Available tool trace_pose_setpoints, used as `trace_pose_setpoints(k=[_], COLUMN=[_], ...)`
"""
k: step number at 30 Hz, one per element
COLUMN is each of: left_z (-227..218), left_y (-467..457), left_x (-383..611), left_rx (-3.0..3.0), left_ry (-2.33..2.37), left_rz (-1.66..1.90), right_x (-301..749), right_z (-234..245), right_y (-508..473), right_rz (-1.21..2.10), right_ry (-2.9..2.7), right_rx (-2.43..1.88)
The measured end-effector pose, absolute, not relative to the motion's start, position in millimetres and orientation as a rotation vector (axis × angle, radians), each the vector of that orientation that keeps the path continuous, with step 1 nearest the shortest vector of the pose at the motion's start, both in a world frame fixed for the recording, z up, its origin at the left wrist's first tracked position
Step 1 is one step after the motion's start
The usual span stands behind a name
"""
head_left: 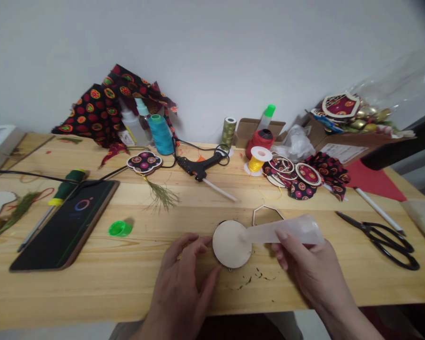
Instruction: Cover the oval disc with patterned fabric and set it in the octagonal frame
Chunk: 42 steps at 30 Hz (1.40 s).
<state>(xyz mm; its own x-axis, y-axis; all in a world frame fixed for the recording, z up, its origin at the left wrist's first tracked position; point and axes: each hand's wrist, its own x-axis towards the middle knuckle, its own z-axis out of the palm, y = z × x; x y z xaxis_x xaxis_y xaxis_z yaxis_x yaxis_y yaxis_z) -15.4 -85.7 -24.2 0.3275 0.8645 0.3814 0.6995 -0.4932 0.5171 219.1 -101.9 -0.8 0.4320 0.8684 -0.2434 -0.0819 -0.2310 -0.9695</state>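
Observation:
A pale round disc [231, 244] with a dark rim and a small loop at its lower edge lies flat on the table. Bent against its left side are the fingertips and thumb of my left hand [184, 271], holding the edge. My right hand [306, 264] is closed around a translucent glue bottle [286, 230], tilted sideways with its nozzle at the disc's face. Partly behind the bottle is a wooden polygon frame [265, 215]. Dark scraps [250, 279] are scattered just below the disc.
Black scissors [377, 236] and a white pen [378, 211] lie at right. A hot glue gun [198, 167] rests behind the disc. At left are a phone [67, 226], a green cap [119, 229] and a screwdriver [62, 191]. Thread spools [162, 135] and patterned fabric [95, 111] stand behind.

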Motion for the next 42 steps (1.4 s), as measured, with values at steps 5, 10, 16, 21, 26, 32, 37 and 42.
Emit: trace_pose_setpoints(k=[5,10,16,21,26,32,37,42], left_z=[-24,-24,-24,-24,-23,-22,-23,-23], left_y=[-87,-86,-86,-87,-86,-86,-86,-86], left_x=[-16,-16,-16,-15,-14,-14,-15,-14], left_rx=[2.342,2.343,2.343,2.327,2.331,2.341,2.342,2.337], left_ry=[1.424,1.420,1.417,1.419,1.411,1.422,1.422,1.419], left_rz=[0.922,0.907,0.898,0.893,0.910,0.895,0.886,0.857], right_x=[208,198,218,216,211,203,184,179], right_z=[7,17,17,24,29,32,34,36], right_y=[-104,-104,-106,-118,-130,-133,-130,-126], right_rz=[0.970,0.901,0.744,0.665,0.671,0.742,0.779,0.861], right_ry=[-0.886,-0.909,-0.965,-0.999,-0.937,-1.021,-1.055,-1.098], right_rx=[-1.661,-1.748,-1.854,-1.915,-1.917,-1.905,-1.851,-1.784])
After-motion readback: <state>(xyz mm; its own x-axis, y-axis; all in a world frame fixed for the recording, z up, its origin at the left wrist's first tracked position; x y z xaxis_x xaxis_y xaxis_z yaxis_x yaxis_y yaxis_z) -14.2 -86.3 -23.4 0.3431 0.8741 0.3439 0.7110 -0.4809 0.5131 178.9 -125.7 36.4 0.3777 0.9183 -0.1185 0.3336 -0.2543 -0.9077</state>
